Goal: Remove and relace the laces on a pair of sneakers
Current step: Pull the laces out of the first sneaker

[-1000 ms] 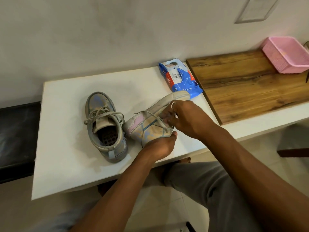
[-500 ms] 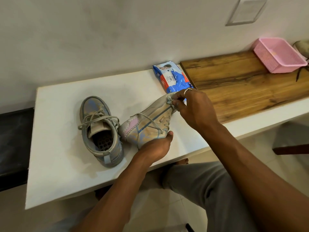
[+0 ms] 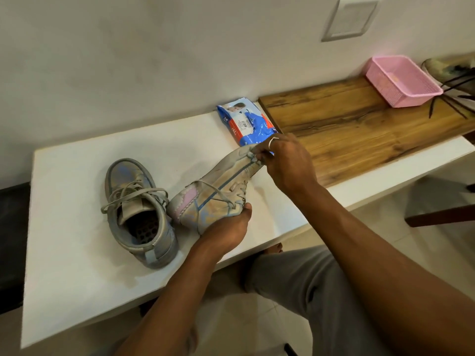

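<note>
Right hand [image 3: 286, 164] has moved toeward, now pinching the pale grey lace [image 3: 250, 157]; left hand [image 3: 227, 227] grips the dusty grey-blue sneaker [image 3: 213, 199]; unlacing likely nears the lowest eyelets.

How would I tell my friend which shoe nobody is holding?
Find the white table by the wall. On its left part stands a grey sneaker, upright, loosely laced, its dark dotted insole showing. Its neighbour, the held sneaker, lies tipped sideways and has a pink patch.
</note>
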`<state>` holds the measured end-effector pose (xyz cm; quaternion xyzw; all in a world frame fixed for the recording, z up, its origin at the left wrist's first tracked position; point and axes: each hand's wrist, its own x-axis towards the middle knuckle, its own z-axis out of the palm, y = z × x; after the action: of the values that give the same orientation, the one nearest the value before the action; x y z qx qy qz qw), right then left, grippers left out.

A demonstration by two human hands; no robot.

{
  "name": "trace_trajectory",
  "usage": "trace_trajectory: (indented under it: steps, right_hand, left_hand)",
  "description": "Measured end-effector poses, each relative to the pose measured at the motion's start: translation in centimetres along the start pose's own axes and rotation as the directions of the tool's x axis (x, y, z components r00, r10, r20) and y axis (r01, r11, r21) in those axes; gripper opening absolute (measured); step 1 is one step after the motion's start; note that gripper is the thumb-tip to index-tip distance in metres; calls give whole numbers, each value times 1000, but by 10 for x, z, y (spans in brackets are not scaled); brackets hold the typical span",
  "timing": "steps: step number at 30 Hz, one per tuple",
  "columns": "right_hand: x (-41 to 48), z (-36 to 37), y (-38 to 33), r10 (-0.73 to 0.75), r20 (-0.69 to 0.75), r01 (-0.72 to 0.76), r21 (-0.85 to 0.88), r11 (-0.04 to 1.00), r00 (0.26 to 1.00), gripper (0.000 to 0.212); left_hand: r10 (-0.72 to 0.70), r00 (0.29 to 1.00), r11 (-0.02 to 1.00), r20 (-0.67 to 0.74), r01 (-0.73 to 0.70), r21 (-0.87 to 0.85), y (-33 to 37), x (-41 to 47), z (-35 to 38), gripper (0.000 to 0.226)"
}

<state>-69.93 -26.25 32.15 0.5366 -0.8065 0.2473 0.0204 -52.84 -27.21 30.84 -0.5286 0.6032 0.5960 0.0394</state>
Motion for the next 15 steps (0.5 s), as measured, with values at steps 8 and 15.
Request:
trace_trajectory:
  steps: [8,15]
  right_hand:
    - [2,4,9,3,-33,-1,85,996,999,19]
    - [-1,10,11,-146,-6,146,10,989,989,19]
  left_hand:
    - [14,998,1000,-59,-14,-11,-3,6,5,65]
    - [-55,996,975,67,40,220,-2,-1,-6,65]
